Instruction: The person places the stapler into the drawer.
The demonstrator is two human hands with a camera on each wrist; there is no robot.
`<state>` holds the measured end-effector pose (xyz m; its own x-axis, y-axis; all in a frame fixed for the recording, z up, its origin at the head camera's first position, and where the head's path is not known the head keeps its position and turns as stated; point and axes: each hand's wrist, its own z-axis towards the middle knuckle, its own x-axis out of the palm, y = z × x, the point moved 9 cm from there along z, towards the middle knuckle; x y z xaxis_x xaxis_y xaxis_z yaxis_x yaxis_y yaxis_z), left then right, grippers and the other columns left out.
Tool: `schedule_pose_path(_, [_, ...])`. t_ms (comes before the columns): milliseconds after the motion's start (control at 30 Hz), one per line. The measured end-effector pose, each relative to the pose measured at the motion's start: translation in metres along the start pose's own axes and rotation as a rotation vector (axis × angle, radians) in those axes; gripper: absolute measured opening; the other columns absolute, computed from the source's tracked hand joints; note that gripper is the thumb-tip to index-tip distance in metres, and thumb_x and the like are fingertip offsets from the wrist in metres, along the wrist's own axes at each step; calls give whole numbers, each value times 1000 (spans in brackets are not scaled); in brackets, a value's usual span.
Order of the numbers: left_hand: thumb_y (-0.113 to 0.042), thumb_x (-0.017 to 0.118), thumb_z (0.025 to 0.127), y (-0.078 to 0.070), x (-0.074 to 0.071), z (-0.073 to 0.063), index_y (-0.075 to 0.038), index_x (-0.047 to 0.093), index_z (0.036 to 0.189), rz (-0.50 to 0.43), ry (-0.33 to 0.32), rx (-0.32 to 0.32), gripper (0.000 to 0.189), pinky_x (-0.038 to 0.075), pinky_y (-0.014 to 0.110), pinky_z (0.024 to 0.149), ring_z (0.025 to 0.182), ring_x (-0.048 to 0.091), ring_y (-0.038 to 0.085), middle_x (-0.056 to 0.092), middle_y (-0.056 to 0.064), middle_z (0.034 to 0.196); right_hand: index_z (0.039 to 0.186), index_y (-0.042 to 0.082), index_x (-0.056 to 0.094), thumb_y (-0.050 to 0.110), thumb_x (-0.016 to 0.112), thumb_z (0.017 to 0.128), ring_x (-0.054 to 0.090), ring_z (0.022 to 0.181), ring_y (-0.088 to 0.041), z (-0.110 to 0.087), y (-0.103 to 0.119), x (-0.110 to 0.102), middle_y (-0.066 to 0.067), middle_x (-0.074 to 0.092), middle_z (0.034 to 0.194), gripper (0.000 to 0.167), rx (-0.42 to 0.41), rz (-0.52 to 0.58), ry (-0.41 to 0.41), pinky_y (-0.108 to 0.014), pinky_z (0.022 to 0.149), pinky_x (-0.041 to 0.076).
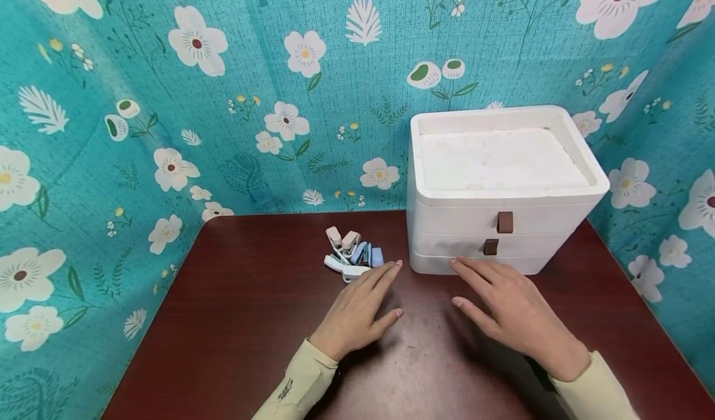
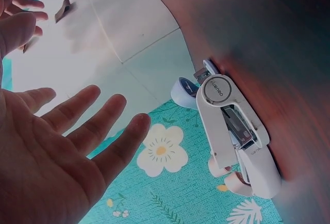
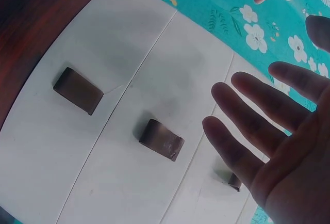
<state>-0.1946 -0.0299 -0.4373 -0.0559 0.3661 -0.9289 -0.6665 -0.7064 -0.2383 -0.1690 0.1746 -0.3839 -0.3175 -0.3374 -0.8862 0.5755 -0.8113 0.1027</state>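
My left hand (image 1: 354, 314) hovers over the table with fingers extended, near a small pile of staplers (image 1: 350, 272) in white, pale pink and blue. In the left wrist view, a white stapler (image 2: 214, 128) with a round logo shows clearly, apart from the open left palm (image 2: 51, 157). My right hand (image 1: 516, 308) is held before a white drawer box (image 1: 447, 221), its fingers straight and holding nothing. The right wrist view shows that hand's spread fingers (image 3: 247, 113) beside the drawer fronts and their brown pull tabs (image 3: 161, 140).
The drawer box stands at the back right, with a raised rim around its recessed top (image 1: 503, 159). A dark red-brown table (image 1: 234, 321) lies beneath everything. Teal floral cloth (image 1: 240, 97) hangs along the back and both sides.
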Motion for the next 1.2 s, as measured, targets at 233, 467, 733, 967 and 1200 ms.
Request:
schedule_pose_path(233, [-43,67,99,2,0,0,-25,20,168,3,-8,-3,85,52,47,111,146,52,23,46,3,163,142,10,63,37,79,89,71,112,-33,0,-1,-4,-12,71,132,62,-9,-1,-35,-55,95,57])
schedule_pose_path(467, [-44,67,100,1,-1,-1,-23,25,167,-4,-18,-12,81,55,45,105,138,58,22,53,2,154,141,10,64,35,81,85,71,111,-34,0,-5,-8,-13,71,131,64,7,0,-44,-55,93,58])
schedule_pose_path(733, [-44,66,100,0,-6,0,-26,24,167,3,-52,-2,80,56,43,104,135,59,20,53,1,153,141,8,63,36,79,87,72,109,-34,1,-9,-15,-13,72,131,63,4,6,-69,-55,90,58])
schedule_pose_path(967, [-40,69,99,-2,-10,2,-24,35,163,-7,-77,4,74,56,43,103,135,59,20,53,0,153,143,8,63,52,59,103,71,109,-35,1,-11,-23,-14,71,132,59,-21,24,-116,-56,90,57])
schedule_pose_path(1200, [-40,70,98,-2,-10,0,-25,38,161,-4,-85,5,72,57,43,101,134,59,20,53,-1,153,143,7,63,59,48,105,71,110,-36,-1,-14,-25,-15,71,132,65,-13,17,-121,-56,91,57])
